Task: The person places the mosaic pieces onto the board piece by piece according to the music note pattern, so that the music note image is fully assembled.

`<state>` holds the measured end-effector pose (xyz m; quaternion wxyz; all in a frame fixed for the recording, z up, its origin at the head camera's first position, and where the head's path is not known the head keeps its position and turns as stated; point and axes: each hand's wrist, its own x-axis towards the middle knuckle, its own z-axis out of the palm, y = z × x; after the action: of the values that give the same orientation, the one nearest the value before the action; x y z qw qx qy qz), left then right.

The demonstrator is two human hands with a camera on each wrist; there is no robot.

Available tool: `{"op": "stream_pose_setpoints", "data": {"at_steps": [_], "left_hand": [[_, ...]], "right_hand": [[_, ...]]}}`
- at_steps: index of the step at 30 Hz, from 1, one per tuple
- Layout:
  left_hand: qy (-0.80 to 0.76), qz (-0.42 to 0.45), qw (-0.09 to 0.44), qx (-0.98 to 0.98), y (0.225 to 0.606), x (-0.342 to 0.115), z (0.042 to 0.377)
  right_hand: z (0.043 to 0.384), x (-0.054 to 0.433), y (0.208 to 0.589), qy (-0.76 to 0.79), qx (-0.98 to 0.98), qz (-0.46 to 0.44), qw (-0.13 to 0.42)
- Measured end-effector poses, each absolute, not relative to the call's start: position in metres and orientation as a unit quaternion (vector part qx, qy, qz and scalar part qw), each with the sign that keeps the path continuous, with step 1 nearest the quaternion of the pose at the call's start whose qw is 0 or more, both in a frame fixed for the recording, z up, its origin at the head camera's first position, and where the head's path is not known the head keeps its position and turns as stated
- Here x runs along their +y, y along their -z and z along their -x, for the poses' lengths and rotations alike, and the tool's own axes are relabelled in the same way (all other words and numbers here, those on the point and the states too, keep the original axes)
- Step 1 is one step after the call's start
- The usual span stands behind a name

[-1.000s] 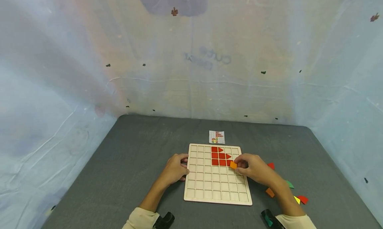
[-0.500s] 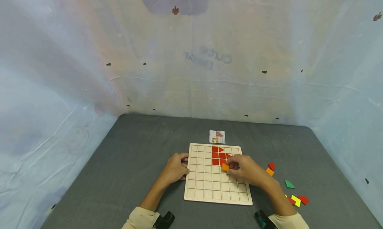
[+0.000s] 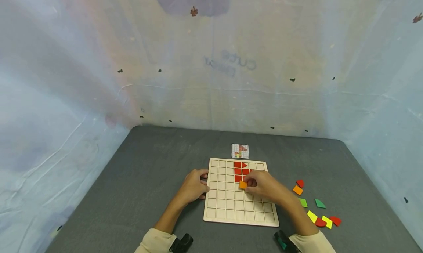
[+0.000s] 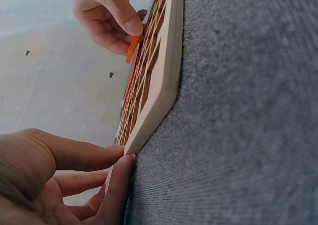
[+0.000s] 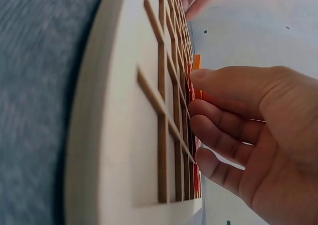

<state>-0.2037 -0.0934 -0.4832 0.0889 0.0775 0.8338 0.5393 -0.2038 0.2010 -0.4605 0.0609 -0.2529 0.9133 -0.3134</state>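
A pale wooden grid board lies on the dark grey table. My left hand holds its left edge, thumb and fingers meeting at the rim in the left wrist view. Between thumb and fingertips my right hand pinches an orange square tile, just over the grid below the red rows. The tile shows tilted, close to the grid, in the left wrist view. Red tiles fill several cells in the upper middle, squares with a pointed piece in the top row; my right hand hides part of the lower rows.
Behind the board lies a small printed card with a coloured grid pattern. Loose tiles lie to the right: an orange square, a dark green piece, a light green piece, and several red and yellow ones. A pale sheet surrounds the table.
My right hand has carried the orange tile leftward across the board, from beside the red points to below the red squares. My left hand has stayed at the board's edge.
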Motion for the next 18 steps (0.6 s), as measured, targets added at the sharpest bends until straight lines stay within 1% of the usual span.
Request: {"op": "stream_pose_setpoints", "data": {"at_steps": [14,18], "left_hand": [[-0.534,-0.077,0.084,0.838,0.4855,-0.0931,0.2035],[-0.535,-0.078,0.081,0.838,0.4858,-0.0930,0.2039]], "right_hand": [[0.2018,0.1924,0.4564,0.309,0.915,0.251,0.068],[0.2022,0.1920,0.4569,0.308,0.914,0.257,0.062]]}}
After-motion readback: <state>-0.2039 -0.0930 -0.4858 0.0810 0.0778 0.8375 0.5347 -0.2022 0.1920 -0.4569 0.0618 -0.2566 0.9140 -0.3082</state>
